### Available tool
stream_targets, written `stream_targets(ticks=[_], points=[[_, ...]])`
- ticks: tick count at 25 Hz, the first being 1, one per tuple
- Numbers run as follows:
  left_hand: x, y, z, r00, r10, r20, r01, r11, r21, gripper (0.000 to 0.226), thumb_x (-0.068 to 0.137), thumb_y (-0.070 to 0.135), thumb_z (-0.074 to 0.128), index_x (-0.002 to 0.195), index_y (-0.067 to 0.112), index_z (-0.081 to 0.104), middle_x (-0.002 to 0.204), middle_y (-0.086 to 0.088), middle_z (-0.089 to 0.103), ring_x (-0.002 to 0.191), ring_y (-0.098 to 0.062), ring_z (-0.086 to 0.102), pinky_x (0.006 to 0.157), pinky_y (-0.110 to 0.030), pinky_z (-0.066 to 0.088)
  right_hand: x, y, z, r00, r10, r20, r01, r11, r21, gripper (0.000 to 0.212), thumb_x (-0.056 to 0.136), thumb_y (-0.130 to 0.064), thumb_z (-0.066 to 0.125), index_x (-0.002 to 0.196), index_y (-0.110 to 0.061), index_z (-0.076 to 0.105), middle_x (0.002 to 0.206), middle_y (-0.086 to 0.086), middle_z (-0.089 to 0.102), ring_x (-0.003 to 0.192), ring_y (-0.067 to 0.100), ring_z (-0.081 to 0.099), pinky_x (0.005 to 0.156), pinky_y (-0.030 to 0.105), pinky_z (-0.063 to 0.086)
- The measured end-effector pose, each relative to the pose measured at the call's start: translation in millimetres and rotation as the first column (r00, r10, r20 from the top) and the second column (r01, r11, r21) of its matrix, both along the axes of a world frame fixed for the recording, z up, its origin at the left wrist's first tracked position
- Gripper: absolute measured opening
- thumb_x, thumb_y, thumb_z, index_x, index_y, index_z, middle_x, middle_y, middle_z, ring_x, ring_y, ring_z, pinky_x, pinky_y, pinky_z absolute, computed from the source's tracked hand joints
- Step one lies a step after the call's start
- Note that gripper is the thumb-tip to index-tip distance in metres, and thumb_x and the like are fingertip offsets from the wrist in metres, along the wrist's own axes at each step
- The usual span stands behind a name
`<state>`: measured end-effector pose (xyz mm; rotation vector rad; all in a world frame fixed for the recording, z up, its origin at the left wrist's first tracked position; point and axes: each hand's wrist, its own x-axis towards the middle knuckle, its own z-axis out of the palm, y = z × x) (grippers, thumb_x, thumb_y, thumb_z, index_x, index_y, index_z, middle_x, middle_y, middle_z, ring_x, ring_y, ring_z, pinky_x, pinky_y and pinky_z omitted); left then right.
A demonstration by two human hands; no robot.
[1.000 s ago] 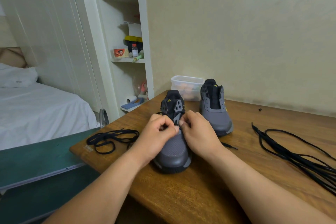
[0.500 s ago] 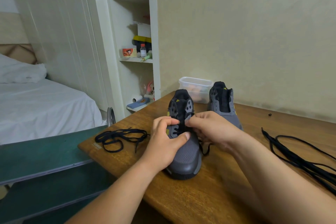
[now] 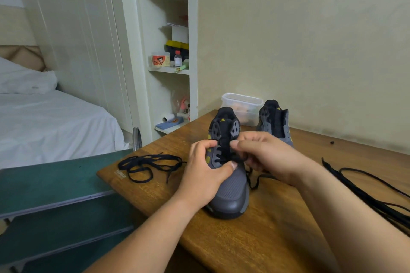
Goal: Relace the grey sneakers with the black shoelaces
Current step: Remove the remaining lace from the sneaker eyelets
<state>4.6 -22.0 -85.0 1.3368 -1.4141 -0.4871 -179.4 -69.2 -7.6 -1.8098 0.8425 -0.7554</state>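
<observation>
Surface (image 3: 277,239): brown wood. Its left corner lies well left of the left fingers (image 3: 203,145), and its near edge runs on a slant under the left forearm. Wall close behind. Bare wood is open below the fingers, in front of the toe, and right of the right fingers (image 3: 250,163) up to the right laces (image 3: 366,188).

Near sneaker (image 3: 230,197): grey, upright, toe toward the viewer, between both sets of fingers.

Left hand (image 3: 204,175): fingers curled round the sneaker's left eyelet side, thumb pressed on the upper; grasping the sneaker.

Right hand (image 3: 270,159): fingers bent over the eyelet rows, pinching the lace (image 3: 255,182). It is threaded across the lowest eyelets. Its loose part drops below the right fingers onto the surface beside the sneaker.

Far sneaker (image 3: 274,122): grey, unlaced, just behind the right fingers, apart from them.

Left laces (image 3: 146,164): black tangle, well left of the left fingers, near the corner.

Right laces: black bundle, well right of the right fingers, reaching the frame's edge.

Box (image 3: 241,104): clear plastic, behind both sneakers, by the wall.

Green board (image 3: 44,184): beyond the left corner, lower than the surface.
</observation>
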Motion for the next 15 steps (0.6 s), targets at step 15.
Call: stream_targets(ticks=[15], points=[[-1.2,-4.3,0.0,0.997,-0.058,-0.052,0.06,0.998,0.035,0.073,0.088,0.039,0.083,0.149,0.03,0.044,0.138,0.021,0.041,0.102,0.044,0.031,0.077,0.011,0.032,-5.1,1.2,5.7,0.999,-0.014,0.032,0.013,0.999,0.033,0.037,0.101,-0.017,0.062,0.065,-0.017,0.052,0.058,0.004,0.046,0.051,0.014,0.04,0.051,0.024,0.034]])
